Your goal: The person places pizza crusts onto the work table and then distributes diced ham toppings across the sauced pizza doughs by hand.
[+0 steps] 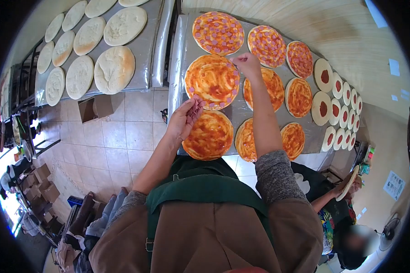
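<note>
Before me lies a pizza base (210, 81) spread with red sauce, with a few pink ham cubes along its rim. My left hand (183, 120) is closed, palm up, around a small heap of diced ham (197, 103) at the base's lower left edge. At the upper right edge of the same base is my right hand (249, 67), fingers pinched together; whatever is between them is too small to make out. Nearer my body sits a sauced base (208, 136) without ham. Behind the middle base is a pizza (217, 34) covered in ham cubes.
More sauced bases (298, 97) and ham-topped pizzas (267, 45) share the metal table (234, 119). Several bases with a sauce spot (321, 108) stand at its right end. Plain bases (79, 75) lie on the left table. A co-worker (337, 200) at right holds a base.
</note>
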